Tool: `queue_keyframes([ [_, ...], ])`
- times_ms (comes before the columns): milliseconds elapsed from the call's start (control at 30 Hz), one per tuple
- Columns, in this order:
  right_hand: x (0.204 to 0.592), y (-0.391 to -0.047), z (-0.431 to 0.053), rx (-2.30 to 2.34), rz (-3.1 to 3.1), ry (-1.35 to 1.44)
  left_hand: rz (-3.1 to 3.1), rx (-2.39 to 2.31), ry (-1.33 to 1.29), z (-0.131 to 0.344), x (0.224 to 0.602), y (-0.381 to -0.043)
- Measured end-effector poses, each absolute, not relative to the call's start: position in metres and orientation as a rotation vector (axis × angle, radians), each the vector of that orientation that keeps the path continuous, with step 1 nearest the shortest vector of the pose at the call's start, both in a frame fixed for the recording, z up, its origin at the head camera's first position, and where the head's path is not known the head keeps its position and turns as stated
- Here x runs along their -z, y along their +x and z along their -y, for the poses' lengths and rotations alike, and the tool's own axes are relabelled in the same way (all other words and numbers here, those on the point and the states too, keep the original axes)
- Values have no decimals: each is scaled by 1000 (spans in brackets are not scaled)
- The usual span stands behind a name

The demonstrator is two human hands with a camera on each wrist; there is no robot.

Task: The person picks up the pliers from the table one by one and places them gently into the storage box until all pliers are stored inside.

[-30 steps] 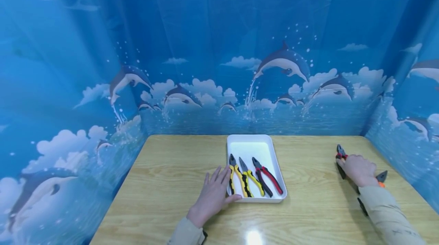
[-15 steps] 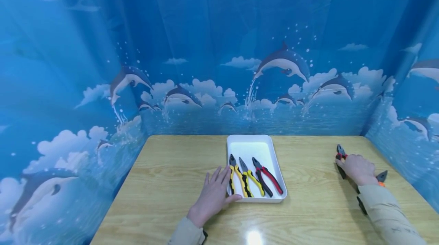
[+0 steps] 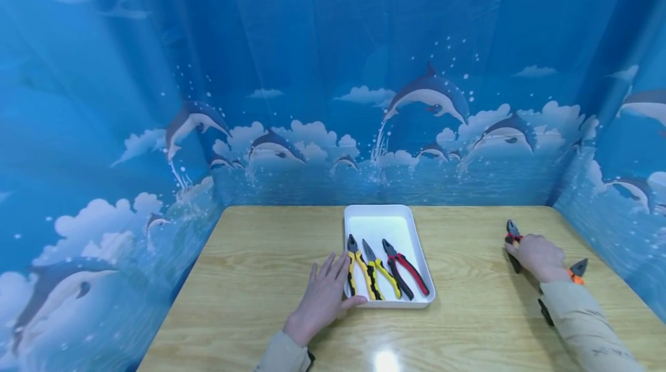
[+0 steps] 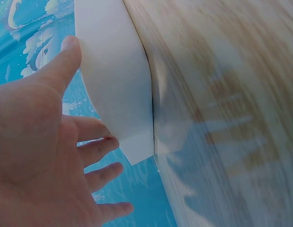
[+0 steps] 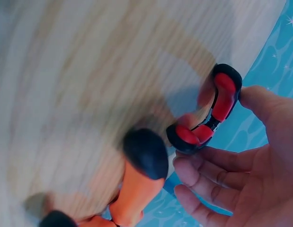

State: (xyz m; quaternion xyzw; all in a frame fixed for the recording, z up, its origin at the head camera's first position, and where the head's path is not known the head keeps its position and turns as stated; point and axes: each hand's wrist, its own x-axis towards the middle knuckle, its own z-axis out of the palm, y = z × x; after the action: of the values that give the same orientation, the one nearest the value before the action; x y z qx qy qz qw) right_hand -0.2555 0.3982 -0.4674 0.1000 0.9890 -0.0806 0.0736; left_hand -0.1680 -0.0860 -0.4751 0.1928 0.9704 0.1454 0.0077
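My left hand (image 3: 321,297) rests at the left edge of a white tray (image 3: 380,225), its fingers fairly straight and spread; in the left wrist view, its thumb (image 4: 70,49) and fingers lie along the tray wall (image 4: 113,61). Inside the tray are two yellow-and-black pliers (image 3: 359,268) (image 3: 384,273) and a red-and-black pair (image 3: 411,273). At the far right, my right hand (image 3: 538,256) grips red-and-black pliers (image 3: 512,228). From the right wrist view, thumb and fingers pinch the pliers' two handles (image 5: 226,92) from opposite sides. Part of these pliers is hidden behind the hand.
Orange-and-black pliers (image 3: 578,269) lie beside my right forearm, which partly covers them. Their handles (image 5: 141,189) show near my fingers in the right wrist view. A blue dolphin-print curtain (image 3: 333,71) surrounds the wooden table (image 3: 270,239) at the back and sides.
My right hand has shifted slightly left with the red-and-black pliers, showing more of the orange pair. The left hand and tray have stayed where they were.
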Motion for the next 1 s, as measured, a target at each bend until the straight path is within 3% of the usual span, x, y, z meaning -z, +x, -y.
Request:
queue_keyframes([
  [1000,466,-248,-385,266,-2971,272,-3034,-489,622,87,474,-166],
])
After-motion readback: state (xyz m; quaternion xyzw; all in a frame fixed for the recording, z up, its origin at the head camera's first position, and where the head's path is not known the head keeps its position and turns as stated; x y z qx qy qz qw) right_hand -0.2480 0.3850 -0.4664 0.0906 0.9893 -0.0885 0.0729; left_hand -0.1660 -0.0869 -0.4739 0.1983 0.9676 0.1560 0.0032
